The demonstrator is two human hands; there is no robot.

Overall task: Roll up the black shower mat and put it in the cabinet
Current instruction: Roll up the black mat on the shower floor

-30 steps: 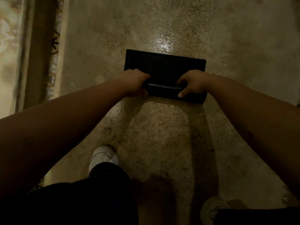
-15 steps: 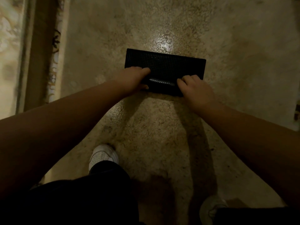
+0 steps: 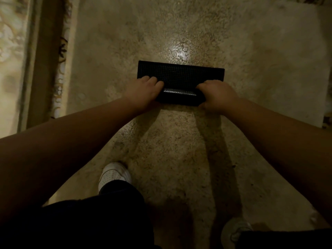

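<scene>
step: rolling, mid-way; stowing not begun
mat (image 3: pixel 179 74): black, on floor (image 3: pixel 179 150), at 12 o'clock from the person, just above frame centre
roll (image 3: pixel 179 95): the mat's near edge, already wound into a tight tube; lies across the frame from 9 to 3 o'clock
flat part: a strip still unrolled beyond the tube, toward 12 o'clock, studded face up
left hand (image 3: pixel 145 92): on the tube's 9 o'clock end, knuckles up, fingers pressed together and curled over the top onto the flat strip; thumb hidden
right hand (image 3: pixel 217 96): on the 3 o'clock end, fingers bunched and curled round the tube; thumb looks tucked at the near side, too dark to be sure
contact: both hands grip the tube; its middle is bare between them
cabinet: not in view
left shoe (image 3: pixel 113 174): white, 7 o'clock, well apart from mat
right shoe (image 3: pixel 235 230): 5 o'clock, dim, partly cut off
border (image 3: pixel 61 69): patterned strip at 9-10 o'clock, apart from mat
glare (image 3: pixel 179 51): bright spot on floor just past the mat's far edge
next move, judged: push the tube on toward 12 o'clock over the last strip, both ends at equal pace so it does not cone
needs: a firm grip to keep it from springing open, then a lift and a carry to the cabinet
risk: rubbery mat may unwind if either hand lets go
</scene>
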